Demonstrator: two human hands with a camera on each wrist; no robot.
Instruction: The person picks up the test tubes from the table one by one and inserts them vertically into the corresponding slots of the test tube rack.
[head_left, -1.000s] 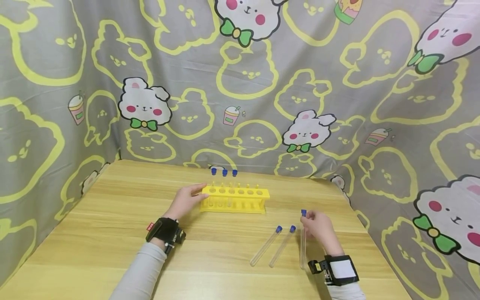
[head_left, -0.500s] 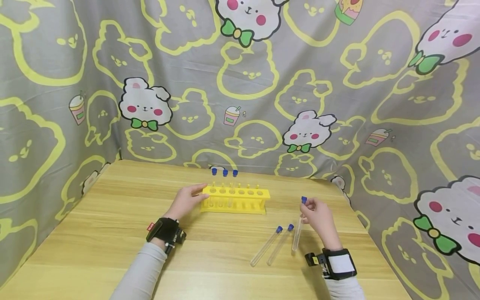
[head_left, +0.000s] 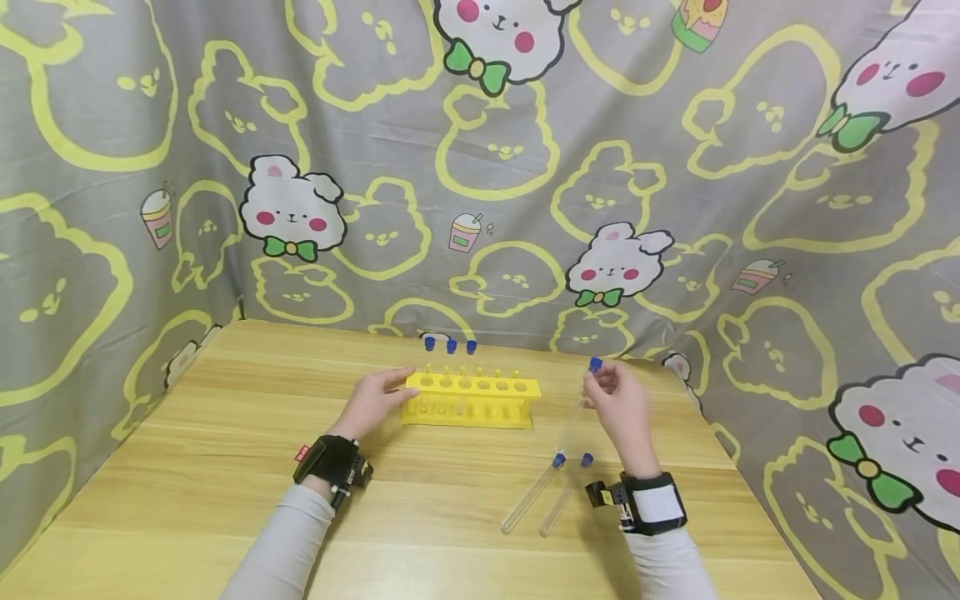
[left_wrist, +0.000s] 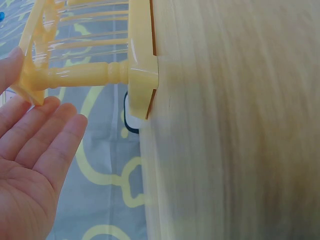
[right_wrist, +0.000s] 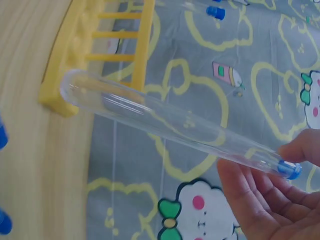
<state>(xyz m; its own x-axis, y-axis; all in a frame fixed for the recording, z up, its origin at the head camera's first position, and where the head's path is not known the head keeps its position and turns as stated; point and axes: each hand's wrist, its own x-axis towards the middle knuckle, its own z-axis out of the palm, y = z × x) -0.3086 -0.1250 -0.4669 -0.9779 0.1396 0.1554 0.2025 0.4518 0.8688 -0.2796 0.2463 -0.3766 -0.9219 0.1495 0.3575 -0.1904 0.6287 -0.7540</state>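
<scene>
A yellow test tube rack stands on the table with three blue-capped test tubes in its left holes. At its left end my left hand holds the top plate, thumb on one side and fingertips at the other, as the left wrist view shows. My right hand pinches another clear test tube just under its blue cap. This tube is raised off the table and slants, its round bottom pointing down and left. Two more capped test tubes, a left one and a right one, lie below it.
The rack stands on a wooden table towards its back edge. A grey patterned cloth hangs behind and along both sides. Each wrist wears a black strap with a small camera, such as the left strap.
My right hand has lifted the test tube off the table and carried it up and slightly left, tilting it. My left hand has stayed at the rack's left end.
</scene>
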